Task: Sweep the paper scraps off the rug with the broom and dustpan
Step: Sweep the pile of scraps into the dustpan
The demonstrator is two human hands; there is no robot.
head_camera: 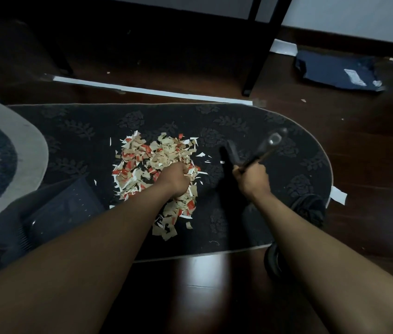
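Gripping the broom (260, 153) handle: right hand (253, 178), fingers curled round it. Left hand (178, 179) fisted, knuckles down in paper scraps (142, 162), grip unclear. Scraps: tan, red, white shreds heaped mid-rug (251, 121). Dark dustpan (65, 208) at rug's near-left edge

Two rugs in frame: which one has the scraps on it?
The dark oval rug with the leaf pattern holds the paper scraps. The grey round rug at the left edge carries none that show.
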